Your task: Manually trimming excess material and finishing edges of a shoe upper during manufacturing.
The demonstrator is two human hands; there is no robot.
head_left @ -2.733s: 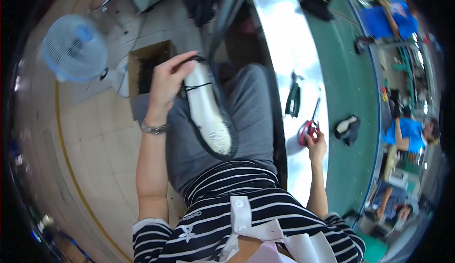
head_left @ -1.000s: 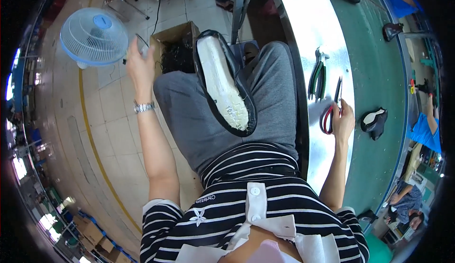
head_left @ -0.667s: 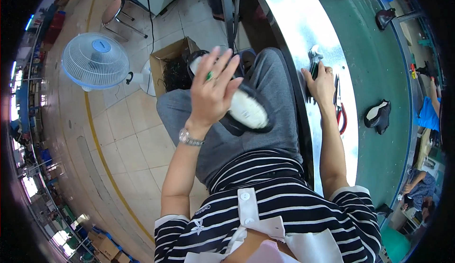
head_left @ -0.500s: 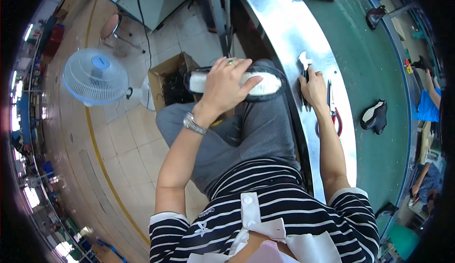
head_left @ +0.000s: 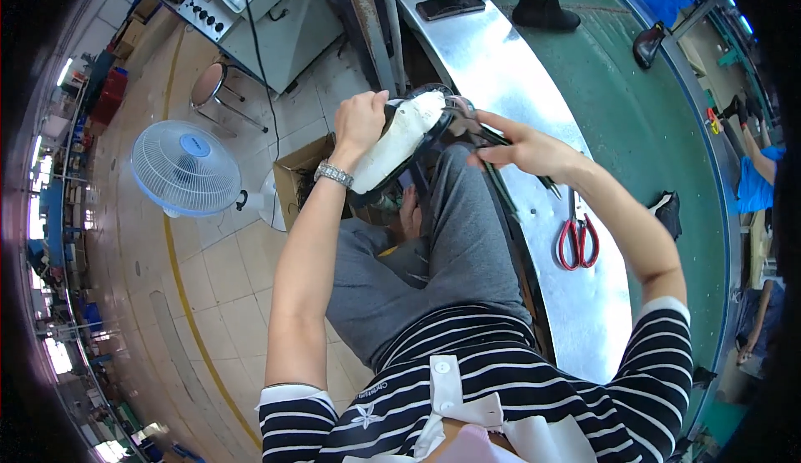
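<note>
A black shoe upper with a white underside [head_left: 392,150] is held sole-up and slanting above my lap. My left hand [head_left: 360,125] is closed around its left edge, with the thumb near the upper end. My right hand [head_left: 534,153] grips dark pincers [head_left: 461,125], whose jaws are against the shoe's upper right end. Their handles run under my fingers; whether the jaws have closed on the shoe's edge cannot be made out. Red-handled scissors [head_left: 577,242] lie on the metal bench [head_left: 513,67], below my right forearm.
A phone [head_left: 450,6] lies at the bench's far end. Beyond the bench, a green conveyor [head_left: 638,154] carries black shoes [head_left: 544,11]. An open cardboard box [head_left: 288,188] stands left of my knees, near a fan [head_left: 185,168] and a stool [head_left: 209,86].
My right hand has lifted the pincers off the bench and brought them left to the shoe. The shoe has turned from level to slanting, and my left hand has shifted to its left edge.
</note>
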